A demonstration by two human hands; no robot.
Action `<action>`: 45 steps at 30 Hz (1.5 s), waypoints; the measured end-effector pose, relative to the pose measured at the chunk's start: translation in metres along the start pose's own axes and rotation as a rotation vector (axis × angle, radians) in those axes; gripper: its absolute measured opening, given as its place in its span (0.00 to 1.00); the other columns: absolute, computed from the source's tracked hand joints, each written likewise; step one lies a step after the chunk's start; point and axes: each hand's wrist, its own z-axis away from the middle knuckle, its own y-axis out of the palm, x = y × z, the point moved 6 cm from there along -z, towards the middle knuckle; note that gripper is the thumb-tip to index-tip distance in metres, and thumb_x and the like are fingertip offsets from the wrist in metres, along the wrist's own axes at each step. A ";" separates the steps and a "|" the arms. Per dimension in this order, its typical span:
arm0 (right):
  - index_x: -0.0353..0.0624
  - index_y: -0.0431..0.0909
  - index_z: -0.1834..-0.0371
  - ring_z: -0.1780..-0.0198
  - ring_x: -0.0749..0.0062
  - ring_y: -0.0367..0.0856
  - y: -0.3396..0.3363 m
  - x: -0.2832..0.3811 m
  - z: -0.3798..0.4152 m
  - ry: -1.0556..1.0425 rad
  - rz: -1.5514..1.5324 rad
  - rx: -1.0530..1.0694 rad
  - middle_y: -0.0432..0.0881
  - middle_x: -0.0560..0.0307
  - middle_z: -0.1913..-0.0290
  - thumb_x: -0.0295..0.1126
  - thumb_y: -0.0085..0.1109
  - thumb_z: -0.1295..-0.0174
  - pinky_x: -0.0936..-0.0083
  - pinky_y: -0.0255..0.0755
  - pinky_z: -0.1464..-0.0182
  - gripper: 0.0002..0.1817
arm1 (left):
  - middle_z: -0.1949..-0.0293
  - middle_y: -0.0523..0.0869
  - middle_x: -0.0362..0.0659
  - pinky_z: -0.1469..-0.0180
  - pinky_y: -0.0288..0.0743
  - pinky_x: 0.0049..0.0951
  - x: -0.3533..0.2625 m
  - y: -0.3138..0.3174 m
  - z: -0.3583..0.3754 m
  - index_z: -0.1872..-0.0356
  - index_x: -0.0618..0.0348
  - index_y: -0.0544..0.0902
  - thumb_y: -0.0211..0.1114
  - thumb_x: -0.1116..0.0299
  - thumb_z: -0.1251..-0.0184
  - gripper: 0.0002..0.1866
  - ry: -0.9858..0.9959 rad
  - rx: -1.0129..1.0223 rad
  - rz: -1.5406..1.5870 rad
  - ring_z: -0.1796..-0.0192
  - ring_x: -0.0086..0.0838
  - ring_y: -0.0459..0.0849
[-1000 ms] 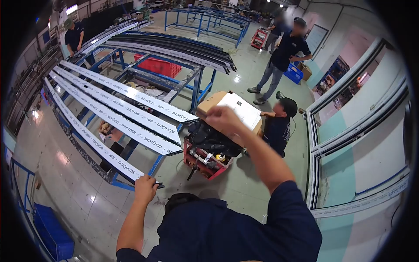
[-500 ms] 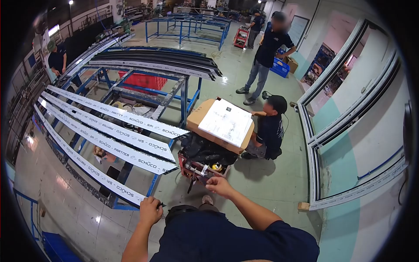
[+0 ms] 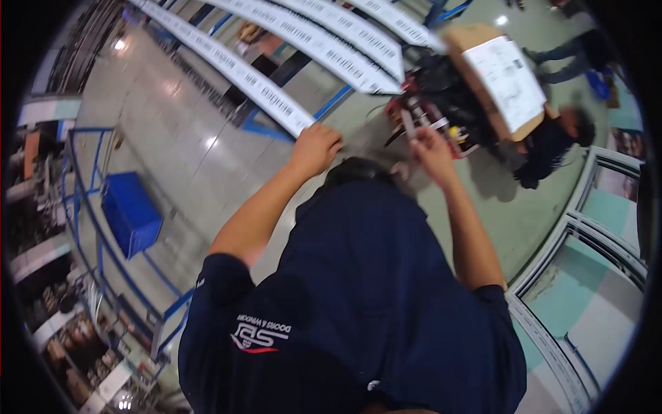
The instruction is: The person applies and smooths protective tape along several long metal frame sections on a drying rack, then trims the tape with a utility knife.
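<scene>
**Worker at the end of a long taped profile**

At the near end of the closest profile (image 3: 227, 62), the person's left hand (image 3: 314, 148) rests curled against the strip's cut tip, fingers folded over it; the blur hides whether they truly clamp it. That profile, wrapped in white printed tape, runs away to the far left, lying on a blue steel rack (image 3: 276, 127) beside two more taped profiles (image 3: 338, 41). To the right, the right hand (image 3: 433, 148) is raised with fingers pinched around a small pale object (image 3: 408, 124), too smeared to identify. Just beyond it stands a red tool cart (image 3: 441, 117) heaped with dark gear, topped by a cardboard box (image 3: 483, 41) carrying a white sheet (image 3: 507, 72). A second person (image 3: 552, 141) crouches right of the cart. Lower left, a blue bin (image 3: 131, 214) sits on the shiny floor.
</scene>
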 end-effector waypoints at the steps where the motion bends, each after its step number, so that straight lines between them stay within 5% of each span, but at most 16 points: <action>1: 0.42 0.75 0.46 0.72 0.84 0.72 0.008 0.009 0.001 0.032 -0.020 0.049 0.76 0.66 0.71 0.21 0.52 0.36 0.84 0.67 0.68 0.15 | 0.64 0.83 0.43 0.57 0.73 0.45 -0.001 0.001 0.004 0.66 0.54 0.83 0.65 0.64 0.39 0.06 -0.029 0.037 -0.007 0.55 0.44 0.79; 7: 0.42 0.79 0.46 0.66 0.83 0.75 0.042 0.006 -0.007 0.056 0.096 0.149 0.81 0.65 0.67 0.23 0.57 0.37 0.80 0.70 0.63 0.16 | 0.67 0.83 0.44 0.56 0.74 0.40 0.002 -0.003 -0.014 0.66 0.57 0.82 0.66 0.68 0.39 0.05 -0.036 0.045 0.139 0.59 0.43 0.81; 11: 0.42 0.79 0.45 0.69 0.83 0.75 0.057 0.010 -0.017 0.064 0.171 0.194 0.81 0.65 0.70 0.23 0.56 0.37 0.80 0.70 0.65 0.17 | 0.66 0.83 0.45 0.56 0.76 0.37 0.008 -0.004 -0.016 0.64 0.57 0.83 0.69 0.70 0.42 0.07 -0.072 0.238 0.235 0.59 0.42 0.81; 30: 0.41 0.80 0.50 0.76 0.80 0.75 0.098 0.002 -0.051 0.078 0.035 0.281 0.80 0.61 0.75 0.22 0.54 0.37 0.78 0.71 0.73 0.13 | 0.65 0.83 0.45 0.56 0.77 0.37 0.013 -0.003 -0.012 0.64 0.56 0.85 0.70 0.66 0.42 0.07 -0.218 0.277 0.260 0.58 0.41 0.83; 45: 0.41 0.83 0.54 0.78 0.83 0.72 0.134 0.013 -0.069 0.119 0.099 0.484 0.78 0.64 0.76 0.24 0.56 0.38 0.82 0.65 0.76 0.11 | 0.71 0.80 0.43 0.59 0.75 0.41 -0.007 -0.018 -0.012 0.71 0.55 0.85 0.72 0.67 0.46 0.05 -0.107 0.000 0.011 0.62 0.41 0.81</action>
